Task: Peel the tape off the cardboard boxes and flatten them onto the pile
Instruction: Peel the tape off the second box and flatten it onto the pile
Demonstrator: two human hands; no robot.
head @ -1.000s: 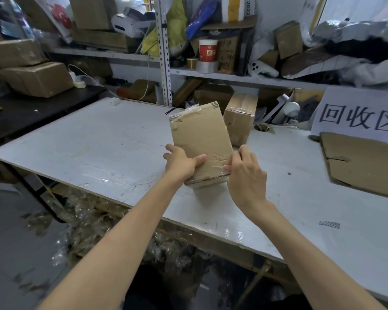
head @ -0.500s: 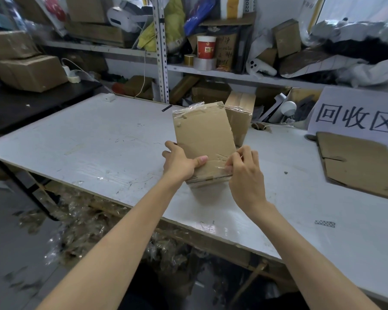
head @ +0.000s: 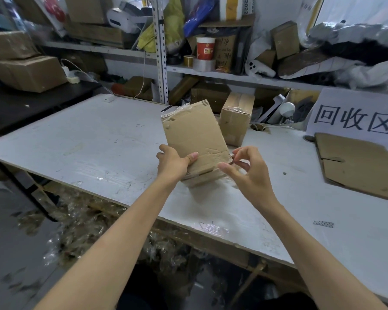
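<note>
A brown cardboard box stands tilted on its end on the white table, with crumpled clear tape along its top edge. My left hand grips its lower left side, thumb across the front face. My right hand is just off the box's lower right corner, thumb and fingers pinching what looks like a strip of clear tape pulled from that edge. A second taped box stands behind. The flattened cardboard pile lies at the right.
A paper sign leans behind the pile. Cluttered shelves with boxes, tape rolls and a red cup run along the back. Crumpled tape scraps cover the floor under the table's near edge. More boxes sit on a dark table at left.
My right hand has come off the box's lower right edge and pulled back to the right, drawing tape with it. My left hand keeps its grip on the box.
</note>
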